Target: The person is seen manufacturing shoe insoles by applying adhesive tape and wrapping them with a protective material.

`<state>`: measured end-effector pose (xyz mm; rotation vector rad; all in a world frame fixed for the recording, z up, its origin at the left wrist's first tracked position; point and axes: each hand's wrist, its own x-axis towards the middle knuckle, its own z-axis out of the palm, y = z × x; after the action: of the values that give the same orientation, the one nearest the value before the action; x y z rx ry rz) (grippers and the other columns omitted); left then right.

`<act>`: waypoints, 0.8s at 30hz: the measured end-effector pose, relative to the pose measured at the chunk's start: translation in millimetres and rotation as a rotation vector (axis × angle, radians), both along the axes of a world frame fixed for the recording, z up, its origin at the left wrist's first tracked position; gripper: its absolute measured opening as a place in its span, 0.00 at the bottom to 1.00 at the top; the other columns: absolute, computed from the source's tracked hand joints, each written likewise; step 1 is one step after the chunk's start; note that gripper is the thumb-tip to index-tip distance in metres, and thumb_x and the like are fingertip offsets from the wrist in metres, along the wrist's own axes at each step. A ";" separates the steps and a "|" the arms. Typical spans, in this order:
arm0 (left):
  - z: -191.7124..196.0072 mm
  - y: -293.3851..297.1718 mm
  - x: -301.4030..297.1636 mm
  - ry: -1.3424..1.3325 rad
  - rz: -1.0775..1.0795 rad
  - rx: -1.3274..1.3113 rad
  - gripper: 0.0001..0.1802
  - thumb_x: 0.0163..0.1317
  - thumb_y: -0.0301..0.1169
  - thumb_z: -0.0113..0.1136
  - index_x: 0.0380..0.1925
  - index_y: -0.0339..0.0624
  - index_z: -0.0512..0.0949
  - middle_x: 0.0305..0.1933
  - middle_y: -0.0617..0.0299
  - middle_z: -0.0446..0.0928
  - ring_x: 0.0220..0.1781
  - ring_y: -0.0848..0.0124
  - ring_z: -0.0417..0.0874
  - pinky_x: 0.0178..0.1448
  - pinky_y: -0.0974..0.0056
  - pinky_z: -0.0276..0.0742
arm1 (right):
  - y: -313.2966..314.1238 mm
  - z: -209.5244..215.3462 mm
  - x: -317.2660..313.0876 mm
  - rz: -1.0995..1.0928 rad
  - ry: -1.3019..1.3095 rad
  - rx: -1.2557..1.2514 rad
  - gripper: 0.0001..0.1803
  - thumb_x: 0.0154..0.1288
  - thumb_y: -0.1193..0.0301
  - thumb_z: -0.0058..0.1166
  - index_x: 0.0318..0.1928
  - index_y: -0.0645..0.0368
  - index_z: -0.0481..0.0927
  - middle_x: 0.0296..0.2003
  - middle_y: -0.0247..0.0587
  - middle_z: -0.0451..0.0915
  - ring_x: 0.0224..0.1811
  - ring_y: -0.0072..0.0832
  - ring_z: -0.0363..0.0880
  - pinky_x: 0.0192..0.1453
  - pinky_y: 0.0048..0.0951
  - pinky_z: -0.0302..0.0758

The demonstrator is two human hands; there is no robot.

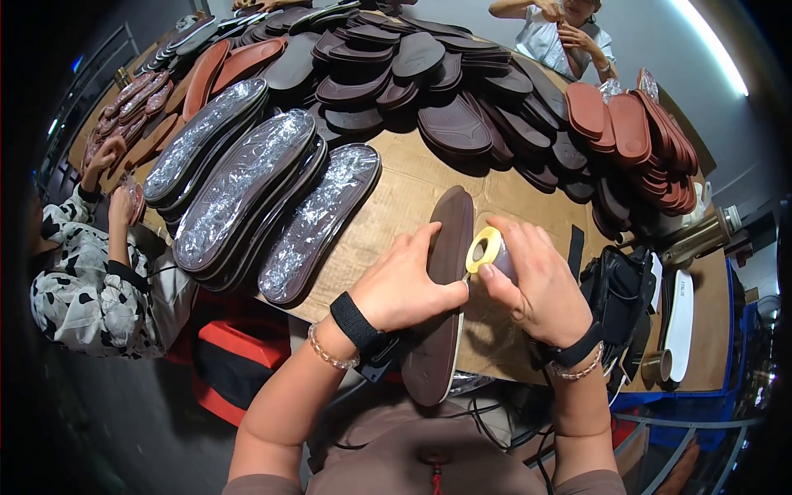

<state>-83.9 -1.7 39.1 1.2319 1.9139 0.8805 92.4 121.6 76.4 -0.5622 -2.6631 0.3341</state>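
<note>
My left hand grips a dark brown shoe sole across its middle, thumb on the right edge and fingers on the left. The sole is tilted on its side, its long axis running away from me. In my right hand is a small roll with a pale yellow end and a dark hollow core; its body looks like translucent film. The roll's end is close beside the sole's right edge, near my left thumb. Left of my left hand lies a brown sole wrapped in shiny clear film.
Stacked wrapped soles stand farther left. Heaps of dark soles spread across the far side, with reddish-brown soles at right. A black bag and white sole lie right. Co-workers sit left and at the back.
</note>
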 end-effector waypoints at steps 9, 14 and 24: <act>-3.1 -2.2 1.4 -0.034 0.020 0.034 0.56 0.51 0.54 0.65 0.75 0.30 0.60 0.66 0.30 0.71 0.68 0.41 0.76 0.72 0.52 0.73 | 24.2 6.3 -3.1 0.038 0.133 -0.235 0.30 0.46 0.62 0.81 0.48 0.60 0.83 0.41 0.47 0.81 0.41 0.46 0.83 0.45 0.38 0.80; -3.8 -3.9 3.3 -0.045 0.039 0.028 0.55 0.52 0.53 0.65 0.74 0.30 0.61 0.66 0.30 0.71 0.68 0.41 0.76 0.72 0.52 0.73 | 20.0 -13.1 -16.4 -0.051 0.277 -0.013 0.31 0.43 0.63 0.81 0.49 0.60 0.82 0.39 0.45 0.79 0.40 0.47 0.81 0.44 0.42 0.78; -5.3 -4.5 2.2 -0.056 0.033 0.043 0.51 0.57 0.44 0.69 0.76 0.35 0.58 0.68 0.33 0.69 0.61 0.49 0.82 0.67 0.55 0.78 | 10.9 -17.3 -20.9 -0.095 0.276 0.144 0.33 0.43 0.63 0.80 0.51 0.57 0.82 0.40 0.45 0.76 0.43 0.46 0.79 0.45 0.43 0.77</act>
<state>-81.6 -6.1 33.8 1.1914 1.8848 0.9676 71.6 132.5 59.1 -0.5522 -2.3639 0.1764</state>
